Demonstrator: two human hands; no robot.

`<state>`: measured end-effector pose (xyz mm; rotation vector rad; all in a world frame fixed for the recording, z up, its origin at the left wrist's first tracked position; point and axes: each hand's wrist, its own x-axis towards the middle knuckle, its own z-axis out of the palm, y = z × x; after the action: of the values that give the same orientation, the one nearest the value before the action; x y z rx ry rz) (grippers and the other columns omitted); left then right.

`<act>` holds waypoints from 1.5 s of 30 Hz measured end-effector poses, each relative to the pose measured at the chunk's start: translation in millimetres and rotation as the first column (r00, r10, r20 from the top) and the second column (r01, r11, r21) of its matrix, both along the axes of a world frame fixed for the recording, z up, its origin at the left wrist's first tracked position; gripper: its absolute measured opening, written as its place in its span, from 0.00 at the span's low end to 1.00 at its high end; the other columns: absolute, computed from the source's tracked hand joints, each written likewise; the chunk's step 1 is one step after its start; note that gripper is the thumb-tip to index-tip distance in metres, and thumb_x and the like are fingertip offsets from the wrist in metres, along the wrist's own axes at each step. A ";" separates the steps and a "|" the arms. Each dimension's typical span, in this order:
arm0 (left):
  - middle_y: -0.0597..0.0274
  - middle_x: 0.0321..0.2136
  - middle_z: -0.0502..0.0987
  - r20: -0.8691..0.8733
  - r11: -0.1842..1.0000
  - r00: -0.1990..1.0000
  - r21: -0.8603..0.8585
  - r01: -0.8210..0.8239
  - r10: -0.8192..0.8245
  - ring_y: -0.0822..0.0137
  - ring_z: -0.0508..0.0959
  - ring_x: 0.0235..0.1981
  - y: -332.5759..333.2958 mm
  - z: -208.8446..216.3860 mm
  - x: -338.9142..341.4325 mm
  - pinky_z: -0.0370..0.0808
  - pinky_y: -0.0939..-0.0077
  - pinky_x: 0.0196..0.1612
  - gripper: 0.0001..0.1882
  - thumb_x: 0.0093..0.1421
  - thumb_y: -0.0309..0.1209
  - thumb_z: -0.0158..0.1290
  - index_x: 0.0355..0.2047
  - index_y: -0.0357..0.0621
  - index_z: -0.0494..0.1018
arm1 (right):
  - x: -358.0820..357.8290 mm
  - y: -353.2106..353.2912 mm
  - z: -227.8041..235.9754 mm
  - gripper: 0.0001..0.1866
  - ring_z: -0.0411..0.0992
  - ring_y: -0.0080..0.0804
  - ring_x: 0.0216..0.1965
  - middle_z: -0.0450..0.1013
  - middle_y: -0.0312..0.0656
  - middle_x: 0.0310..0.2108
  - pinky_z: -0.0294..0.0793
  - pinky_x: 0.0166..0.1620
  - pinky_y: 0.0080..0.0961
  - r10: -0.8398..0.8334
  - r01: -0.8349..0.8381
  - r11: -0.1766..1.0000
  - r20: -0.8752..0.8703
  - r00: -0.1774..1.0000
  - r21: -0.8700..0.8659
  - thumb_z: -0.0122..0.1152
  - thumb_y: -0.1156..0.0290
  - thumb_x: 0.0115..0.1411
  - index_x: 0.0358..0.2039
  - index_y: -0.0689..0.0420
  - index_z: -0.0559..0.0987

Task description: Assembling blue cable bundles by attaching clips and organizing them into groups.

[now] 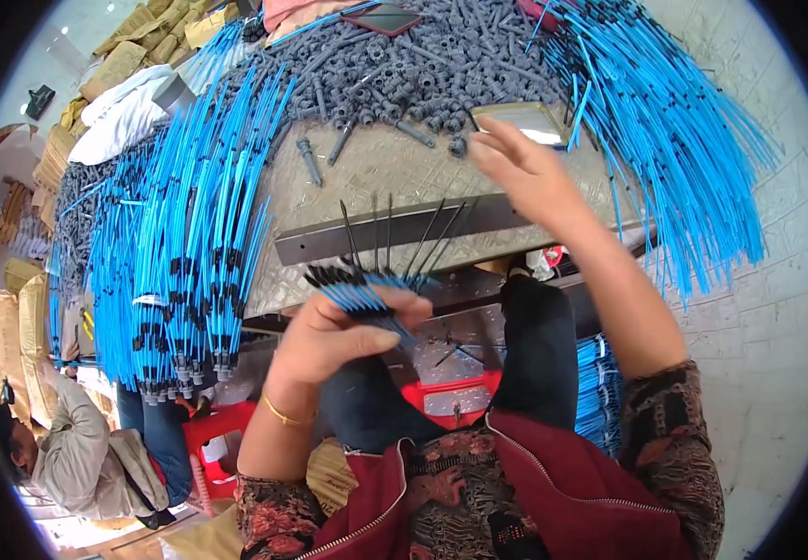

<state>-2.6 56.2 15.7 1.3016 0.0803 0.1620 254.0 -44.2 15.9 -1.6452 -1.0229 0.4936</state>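
Observation:
My left hand (334, 336) is closed around a bundle of thin blue tubes (357, 297) with black ends, held over my lap at the table's near edge. Several thin black rods (350, 233) stick up from the far side of this bundle, in front of a grey metal bar (404, 229). Over the table's right half my right hand (530, 177) is raised, its fingers stretched out and nothing visible in them. Close to its fingertips are a small framed pane (530, 123) and the near edge of a heap of dark grey ribbed plastic fittings (413, 70).
Large bunches of blue tubes hang over the table (367, 168) edge at left (180, 205) and right (675, 149). More tubes (598, 392) lie below, right of my knee. A red stool (222, 429) and another person (82, 448) are at lower left, with brown sacks (17, 336) behind.

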 end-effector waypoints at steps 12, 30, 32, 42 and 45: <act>0.56 0.41 0.76 0.133 0.965 0.964 0.099 -0.245 0.231 0.66 0.74 0.44 -20.6 -15.0 8.3 0.69 0.72 0.49 0.12 0.56 0.19 0.49 0.41 0.34 0.73 | 105.6 20.3 -15.8 0.12 0.71 0.52 0.34 0.73 0.53 0.31 0.70 0.39 0.41 0.133 0.269 0.914 0.850 0.509 -0.304 0.53 0.66 0.54 0.33 0.61 0.75; 0.48 0.39 0.76 -0.009 0.929 0.932 -0.083 -0.361 0.362 0.57 0.75 0.43 -19.9 -19.3 33.0 0.72 0.62 0.47 0.15 0.54 0.21 0.50 0.44 0.36 0.70 | 61.5 17.8 19.9 0.04 0.66 0.37 0.26 0.67 0.43 0.23 0.66 0.32 0.31 -0.003 -0.023 0.999 0.516 0.857 0.043 0.50 0.72 0.57 0.29 0.59 0.70; 0.48 0.39 0.76 -0.009 0.918 0.926 -0.124 -0.376 0.377 0.58 0.75 0.43 -21.0 -23.4 32.4 0.73 0.63 0.46 0.15 0.55 0.21 0.50 0.44 0.36 0.70 | 23.1 10.7 28.0 0.06 0.63 0.31 0.23 0.65 0.41 0.21 0.65 0.30 0.26 0.041 -0.063 0.997 0.354 0.934 0.049 0.50 0.71 0.59 0.29 0.59 0.69; 0.54 0.38 0.77 0.105 0.944 0.939 -0.020 -0.328 0.328 0.63 0.77 0.41 -20.4 -32.3 30.4 0.72 0.72 0.45 0.13 0.57 0.23 0.51 0.43 0.38 0.72 | -67.5 -37.6 47.7 0.08 0.73 0.39 0.30 0.74 0.43 0.29 0.71 0.32 0.29 0.221 -0.342 0.933 0.571 0.790 0.113 0.53 0.69 0.56 0.36 0.53 0.76; 0.55 0.37 0.77 0.093 0.939 0.935 -0.058 -0.339 0.343 0.64 0.77 0.40 -22.1 -33.5 29.6 0.72 0.72 0.44 0.13 0.57 0.23 0.51 0.43 0.38 0.72 | -67.6 -38.5 46.4 0.09 0.73 0.39 0.30 0.74 0.42 0.28 0.71 0.32 0.30 0.198 -0.317 0.941 0.572 0.796 0.117 0.53 0.69 0.56 0.36 0.53 0.77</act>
<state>27.0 34.2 -17.9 1.2277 0.2220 0.5222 186.4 -82.8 62.3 -1.4904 -1.6914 0.0631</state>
